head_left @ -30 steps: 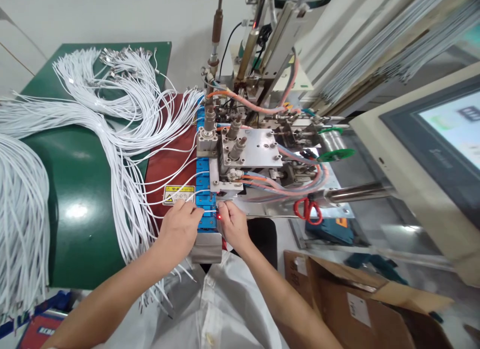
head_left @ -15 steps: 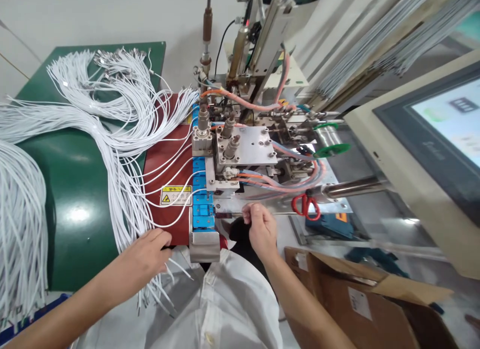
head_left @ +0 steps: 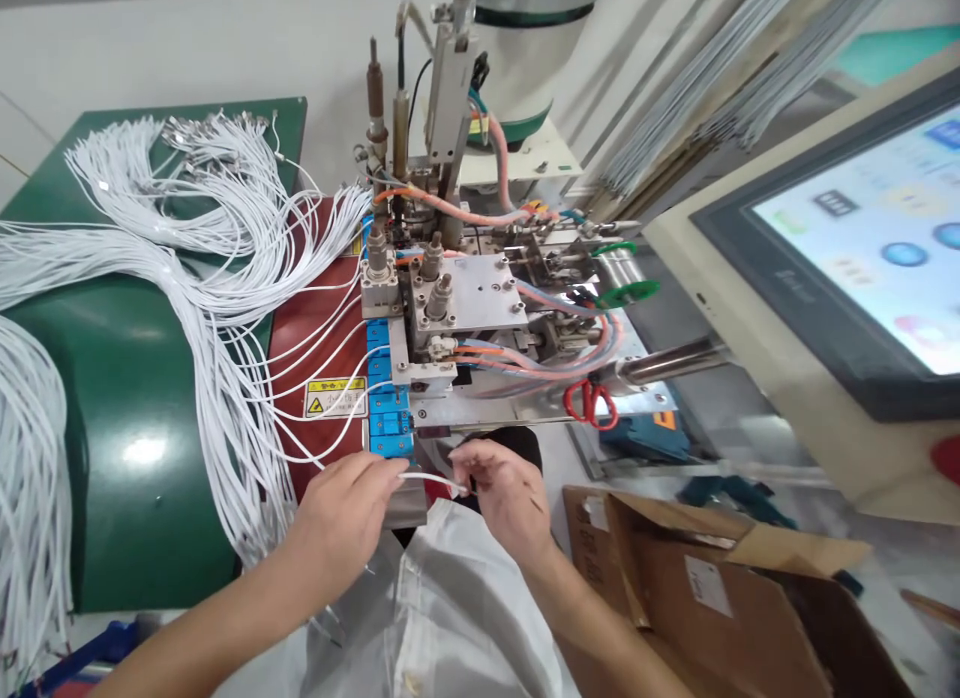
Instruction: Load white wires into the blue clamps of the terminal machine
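A white cable (head_left: 433, 477) stretches between my two hands just in front of the machine's blue clamp row (head_left: 388, 421). My left hand (head_left: 341, 523) pinches it between thumb and fingers, knuckles up, over the metal end of the row. At the cable's tip, the curled fingers of my right hand (head_left: 514, 498) close on the end; the exact contact is partly hidden. Several other white cables run from the bundle (head_left: 225, 408) across the red plate (head_left: 311, 328) into the blue clamps. My left hand and forearm cover some lower cable ends.
More white cables (head_left: 34, 478) lie on the green table (head_left: 150, 378) at left. Behind the clamps stands the machine (head_left: 480, 288) with hoses, a wire spool (head_left: 622, 275) and red-handled scissors (head_left: 590, 406). A touch screen (head_left: 862, 248) juts in at right, above an open cardboard box (head_left: 697, 598).
My left hand has moved right and up from the bundle, bringing a white cable. My right hand has moved slightly down and left to the cable's tip. The view has shifted right.
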`<action>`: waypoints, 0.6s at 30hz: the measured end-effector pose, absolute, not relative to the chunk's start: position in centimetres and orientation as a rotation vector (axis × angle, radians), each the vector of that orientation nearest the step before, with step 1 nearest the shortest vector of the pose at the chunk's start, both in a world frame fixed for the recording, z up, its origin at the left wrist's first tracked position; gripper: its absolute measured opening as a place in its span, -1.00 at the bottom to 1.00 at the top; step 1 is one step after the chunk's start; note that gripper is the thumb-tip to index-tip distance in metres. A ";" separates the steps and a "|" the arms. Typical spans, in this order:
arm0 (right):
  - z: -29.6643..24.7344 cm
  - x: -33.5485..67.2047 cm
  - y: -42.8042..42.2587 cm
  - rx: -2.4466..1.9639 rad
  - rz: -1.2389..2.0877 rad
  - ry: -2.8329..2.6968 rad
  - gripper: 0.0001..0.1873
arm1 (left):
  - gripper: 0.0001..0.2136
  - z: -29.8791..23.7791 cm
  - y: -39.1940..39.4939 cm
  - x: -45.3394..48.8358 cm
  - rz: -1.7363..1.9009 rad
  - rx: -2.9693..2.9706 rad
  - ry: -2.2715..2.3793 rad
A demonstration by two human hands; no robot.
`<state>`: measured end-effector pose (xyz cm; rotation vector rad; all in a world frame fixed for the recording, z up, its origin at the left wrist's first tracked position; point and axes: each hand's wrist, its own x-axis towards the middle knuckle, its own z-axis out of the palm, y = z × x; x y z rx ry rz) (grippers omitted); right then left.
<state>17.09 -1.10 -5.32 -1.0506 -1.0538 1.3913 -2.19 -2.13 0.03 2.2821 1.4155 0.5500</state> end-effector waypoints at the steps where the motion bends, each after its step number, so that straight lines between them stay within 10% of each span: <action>1: -5.1 17.2 -1.2 -1.043 1.380 -1.010 -0.60 | -0.75 -0.2 -2.1 -1.7 0.568 2.277 1.430; 6: -4.3 16.7 -0.7 -1.011 1.390 -0.925 -0.90 | -0.64 -0.9 -1.9 0.2 0.716 2.210 1.313; 18: -3.0 15.0 -0.5 -1.172 1.060 -1.148 -0.93 | -0.76 -0.8 -1.6 0.9 0.870 1.671 1.481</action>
